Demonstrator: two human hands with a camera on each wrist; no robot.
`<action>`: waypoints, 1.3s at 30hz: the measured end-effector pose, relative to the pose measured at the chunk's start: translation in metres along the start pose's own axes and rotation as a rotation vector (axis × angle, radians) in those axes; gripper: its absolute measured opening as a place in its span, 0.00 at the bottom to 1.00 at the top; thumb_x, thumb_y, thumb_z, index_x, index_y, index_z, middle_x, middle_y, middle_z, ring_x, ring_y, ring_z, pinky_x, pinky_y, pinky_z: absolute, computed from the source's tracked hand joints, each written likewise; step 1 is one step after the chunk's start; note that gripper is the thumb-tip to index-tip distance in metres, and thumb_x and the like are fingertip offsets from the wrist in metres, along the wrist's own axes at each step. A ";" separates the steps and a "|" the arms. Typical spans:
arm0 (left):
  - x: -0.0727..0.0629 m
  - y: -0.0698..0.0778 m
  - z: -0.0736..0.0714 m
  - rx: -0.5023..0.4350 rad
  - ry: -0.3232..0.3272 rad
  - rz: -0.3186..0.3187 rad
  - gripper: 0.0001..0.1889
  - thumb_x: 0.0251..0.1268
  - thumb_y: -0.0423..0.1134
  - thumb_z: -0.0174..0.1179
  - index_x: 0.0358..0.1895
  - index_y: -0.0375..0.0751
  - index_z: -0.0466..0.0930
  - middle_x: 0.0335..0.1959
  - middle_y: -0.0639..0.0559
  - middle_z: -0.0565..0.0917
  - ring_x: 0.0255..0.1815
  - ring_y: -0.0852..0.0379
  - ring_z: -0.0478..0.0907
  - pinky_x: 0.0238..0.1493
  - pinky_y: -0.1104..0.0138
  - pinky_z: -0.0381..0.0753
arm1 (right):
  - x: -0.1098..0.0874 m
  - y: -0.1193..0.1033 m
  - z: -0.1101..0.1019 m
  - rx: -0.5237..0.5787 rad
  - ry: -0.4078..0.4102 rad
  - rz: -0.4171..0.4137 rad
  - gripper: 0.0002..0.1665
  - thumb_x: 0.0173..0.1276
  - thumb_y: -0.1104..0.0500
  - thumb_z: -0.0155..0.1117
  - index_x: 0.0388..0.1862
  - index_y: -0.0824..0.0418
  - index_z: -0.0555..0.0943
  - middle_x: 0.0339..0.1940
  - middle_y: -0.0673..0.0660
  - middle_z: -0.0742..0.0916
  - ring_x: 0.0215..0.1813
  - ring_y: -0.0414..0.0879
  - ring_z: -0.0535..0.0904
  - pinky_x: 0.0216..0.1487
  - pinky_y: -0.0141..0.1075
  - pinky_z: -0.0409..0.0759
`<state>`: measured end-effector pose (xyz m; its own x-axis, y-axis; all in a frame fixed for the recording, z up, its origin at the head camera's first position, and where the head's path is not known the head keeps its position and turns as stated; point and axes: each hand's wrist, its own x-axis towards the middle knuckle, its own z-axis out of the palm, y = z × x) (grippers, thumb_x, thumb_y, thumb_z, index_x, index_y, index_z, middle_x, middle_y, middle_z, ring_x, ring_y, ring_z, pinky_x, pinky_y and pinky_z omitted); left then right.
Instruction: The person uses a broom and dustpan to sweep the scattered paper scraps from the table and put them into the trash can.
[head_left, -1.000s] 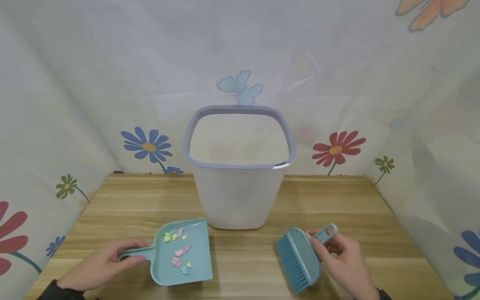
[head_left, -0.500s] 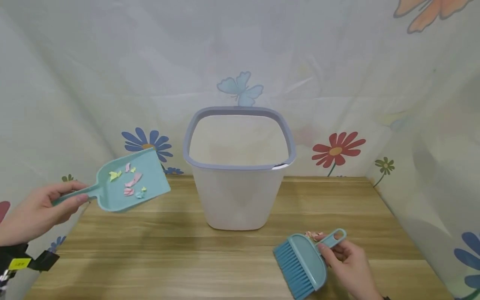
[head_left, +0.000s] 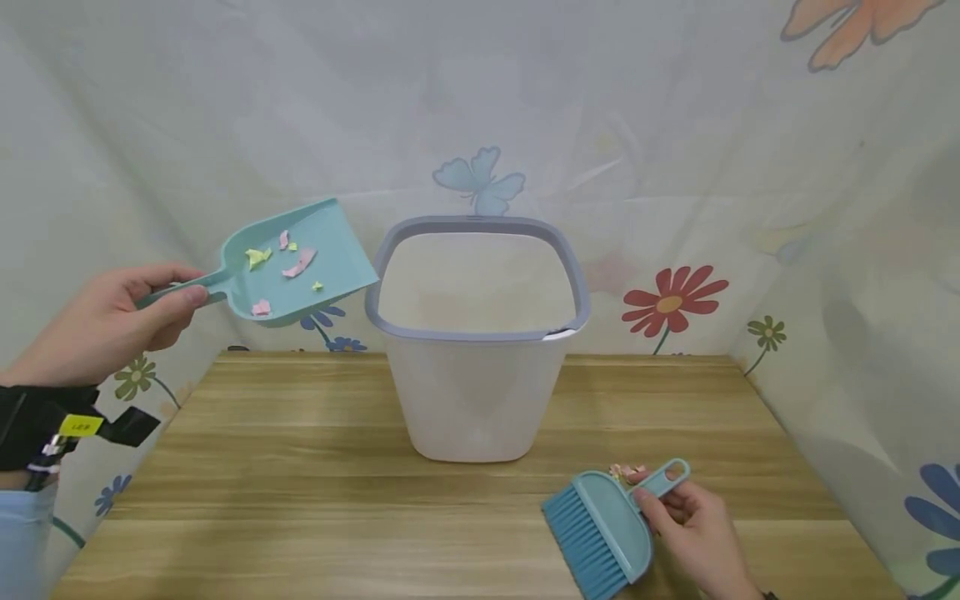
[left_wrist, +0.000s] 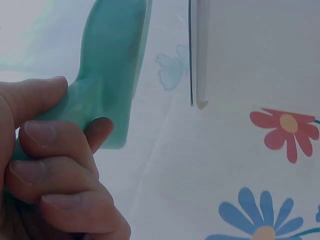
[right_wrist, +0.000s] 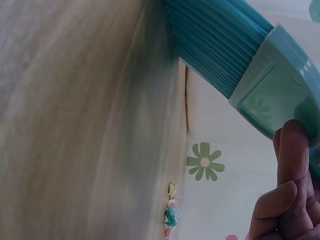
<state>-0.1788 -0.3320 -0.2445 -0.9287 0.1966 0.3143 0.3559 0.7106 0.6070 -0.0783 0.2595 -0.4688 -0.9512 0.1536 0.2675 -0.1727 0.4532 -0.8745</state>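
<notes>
My left hand (head_left: 123, 317) grips the handle of a light-blue dustpan (head_left: 328, 237), raised above the table at left. Several yellow and pink paper scraps (head_left: 300, 263) lie spread on the pan. Its front lip reaches the left rim of a white bin (head_left: 476, 400) with a grey-blue rim; whether they touch I cannot tell. The left wrist view shows the pan's underside, fingers curled about the handle. My right hand (head_left: 697, 525) holds a blue hand brush (head_left: 615, 521) by its handle over the table at front right, bristles facing left. In the right wrist view, the bristles (right_wrist: 215, 45) appear raised off the table.
More paper scraps (head_left: 628, 472) lie on the wooden table (head_left: 300, 467) just behind the brush's handle. The bin stands at the table's back middle. Behind and at both sides hangs a white curtain (head_left: 675, 125) printed with flowers and butterflies.
My left hand has lifted the dustpan off the table, then up and rightward to the bin's rim. A blue scrap seen on the pan earlier no longer shows. The brush has shifted slightly.
</notes>
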 end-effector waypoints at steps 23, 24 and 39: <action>0.072 0.083 0.085 0.061 -0.020 0.269 0.14 0.76 0.47 0.63 0.57 0.46 0.84 0.47 0.51 0.87 0.32 0.59 0.80 0.31 0.68 0.74 | -0.001 0.003 -0.002 -0.014 0.013 -0.044 0.09 0.71 0.69 0.67 0.50 0.67 0.86 0.41 0.63 0.91 0.31 0.34 0.85 0.27 0.34 0.84; 0.073 0.085 0.089 0.089 -0.007 0.297 0.14 0.75 0.46 0.64 0.57 0.45 0.84 0.48 0.51 0.88 0.34 0.58 0.81 0.33 0.68 0.75 | -0.001 0.003 -0.002 -0.015 0.012 -0.038 0.10 0.72 0.69 0.67 0.50 0.67 0.86 0.41 0.63 0.91 0.31 0.34 0.85 0.27 0.34 0.84; 0.072 0.103 0.111 0.453 0.196 0.700 0.18 0.67 0.42 0.72 0.55 0.37 0.83 0.26 0.51 0.86 0.17 0.61 0.73 0.21 0.67 0.68 | -0.001 0.001 -0.002 -0.037 0.011 -0.025 0.10 0.71 0.69 0.68 0.50 0.67 0.86 0.40 0.63 0.92 0.29 0.35 0.84 0.26 0.34 0.83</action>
<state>-0.2212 -0.1697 -0.2407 -0.4610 0.6001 0.6537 0.7261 0.6786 -0.1109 -0.0775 0.2614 -0.4694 -0.9440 0.1513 0.2933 -0.1863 0.4892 -0.8520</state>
